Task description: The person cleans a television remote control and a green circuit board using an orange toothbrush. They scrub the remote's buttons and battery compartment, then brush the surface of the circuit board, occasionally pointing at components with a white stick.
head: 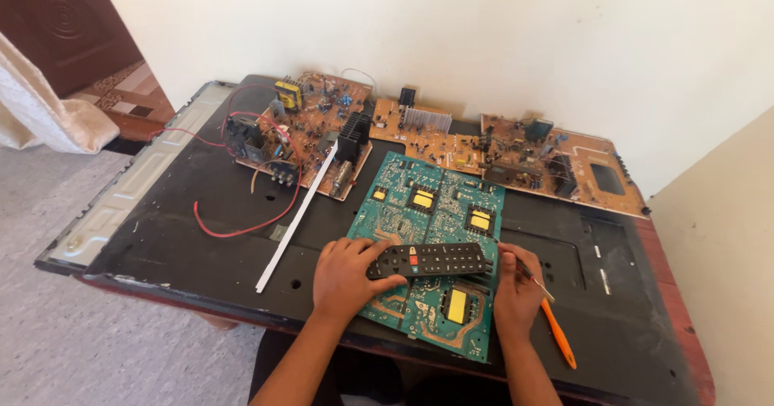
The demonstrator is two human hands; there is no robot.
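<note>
Far to the left of the left hand (pixel 347 281): a pale metal panel (pixel 121 196) along the edge of the black tabletop (pixel 201 212). Further from the hand, up and left: a brown circuit board (pixel 310 132) with a yellow transformer, a black heat sink and red wires (pixel 230 229) looping down over the dark surface. Just to the left of the hand: a long white strip (pixel 297 216) lying diagonally, with its near end close to the wrist.

Left grip: fingers curled around the left end of a black remote control (pixel 429 259), thumb below and fingers on top, so pinching it firmly. Remote held level, lengthwise between both hands, just above a green circuit board (pixel 427 212) with yellow components. Green board under both hands, reaching to the near edge of the tabletop.

Right hand (pixel 516 285) touching the right end of the remote. Right grip: fingers pressed together around a thin tool with an orange handle (pixel 558 333); handle pointing down and right from the hand, metal tip directed at the end of the remote. Cannot tell whether the tip is touching the remote or not.

Beyond the right hand, near the wall: two more brown circuit boards (pixel 532 160), side by side, well apart from the hands.
</note>
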